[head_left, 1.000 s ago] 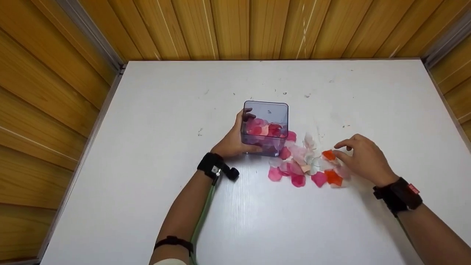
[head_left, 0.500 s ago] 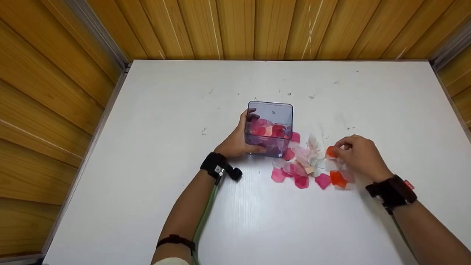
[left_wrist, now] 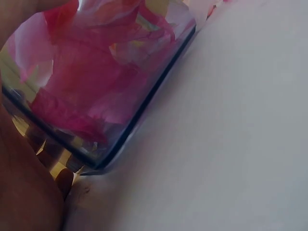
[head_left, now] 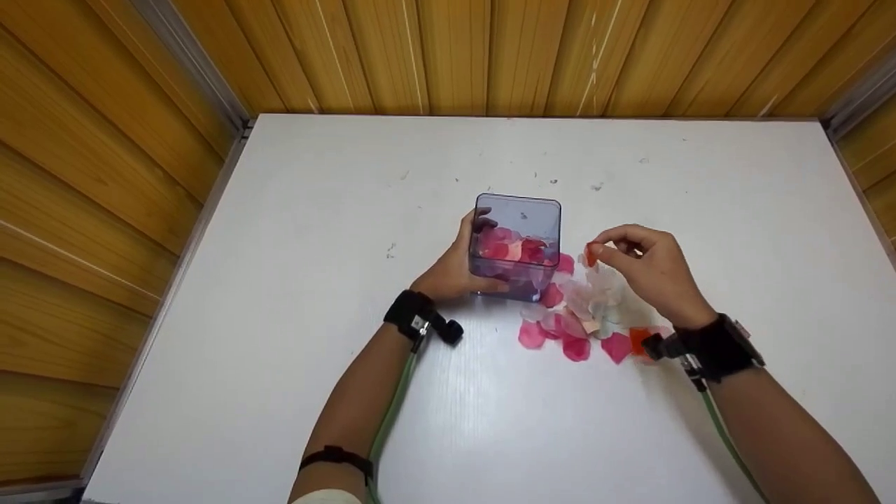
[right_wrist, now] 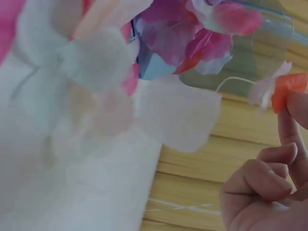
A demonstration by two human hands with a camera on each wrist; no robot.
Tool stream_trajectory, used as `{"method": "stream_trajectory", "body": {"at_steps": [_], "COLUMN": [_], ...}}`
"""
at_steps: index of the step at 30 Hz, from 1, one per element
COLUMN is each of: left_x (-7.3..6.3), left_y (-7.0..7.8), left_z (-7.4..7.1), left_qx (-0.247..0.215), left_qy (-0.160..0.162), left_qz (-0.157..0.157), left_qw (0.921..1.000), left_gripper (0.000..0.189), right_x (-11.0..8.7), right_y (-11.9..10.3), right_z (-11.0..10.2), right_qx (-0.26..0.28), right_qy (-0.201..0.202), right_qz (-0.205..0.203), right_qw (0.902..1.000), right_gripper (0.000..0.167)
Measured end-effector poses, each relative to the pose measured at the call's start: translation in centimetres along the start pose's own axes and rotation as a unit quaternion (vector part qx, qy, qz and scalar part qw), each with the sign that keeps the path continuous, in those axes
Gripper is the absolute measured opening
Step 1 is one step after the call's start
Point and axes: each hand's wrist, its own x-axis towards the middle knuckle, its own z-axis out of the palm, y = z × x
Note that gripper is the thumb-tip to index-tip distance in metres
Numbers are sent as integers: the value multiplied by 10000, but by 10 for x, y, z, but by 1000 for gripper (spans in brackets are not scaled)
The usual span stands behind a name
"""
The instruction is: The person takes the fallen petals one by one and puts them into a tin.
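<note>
My left hand [head_left: 451, 271] grips a clear, bluish plastic box [head_left: 539, 213] from its left side, the thumb across the front wall and fingers behind. The box's open mouth shows pink, red and peach fabric petals [head_left: 505, 246] inside; in the left wrist view they press against the clear wall. An orange petal [head_left: 592, 255] is pinched between the thumb and forefinger of my right hand [head_left: 651, 269], just right of the box. The right wrist view shows this orange petal [right_wrist: 288, 89] with a pale petal [right_wrist: 263, 92] right beside it.
Loose petals lie on the white table [head_left: 434, 406] right of the box: pink ones [head_left: 532, 335], pale white ones [head_left: 579, 297] and another orange one [head_left: 638, 341] partly behind the right wrist camera [head_left: 654, 346]. Yellow wood-look panels [head_left: 455, 56] border the table.
My right hand has closed thumb and forefinger on the orange petal, lifted it from the right edge of the pile and carried it left towards the box. The left hand keeps its hold.
</note>
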Motion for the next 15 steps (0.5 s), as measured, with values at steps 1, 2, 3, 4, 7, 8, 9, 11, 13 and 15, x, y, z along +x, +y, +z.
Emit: {"method": "stream_trajectory", "body": {"at_steps": [1, 2, 3, 4, 7, 8, 9, 11, 13, 15], "left_x": [0, 0, 0, 0, 1, 1, 1, 1, 0, 0], "left_y": [0, 1, 1, 1, 1, 1, 1, 1, 1, 1], "left_z": [0, 0, 0, 0, 0, 0, 0, 0, -1, -1], "left_qx": [1, -9, -25, -27, -111, -141, -148, -168, -154, -132], "left_qy": [-2, -3, -6, -16, -65, -78, -82, -84, -68, -43], "left_qz": [0, 0, -8, -16, -30, -36, -41, -50, -64, -62], "left_qw": [10000, 10000, 10000, 10000, 9999, 9999, 9998, 9998, 9998, 9999], "left_gripper": [123, 123, 124, 124, 125, 125, 125, 124, 123, 121], "right_x": [2, 4, 6, 8, 13, 15, 17, 20, 25, 29], "right_y": [-4, -8, -11, -15, -24, -27, -29, -34, -38, -41], "right_z": [5, 11, 16, 21, 33, 36, 39, 44, 49, 54], "right_qx": [-66, -102, -147, -180, -136, -104, -75, -21, -97, -232], "right_qy": [108, 204, 284, 345, 442, 452, 465, 488, 524, 537], "right_qz": [-150, -294, -421, -526, -730, -769, -805, -904, -1032, -1175], "right_qw": [9998, 9993, 9986, 9979, 9963, 9960, 9956, 9947, 9932, 9913], "right_gripper": [16, 14, 12, 11, 8, 8, 8, 7, 7, 7]}}
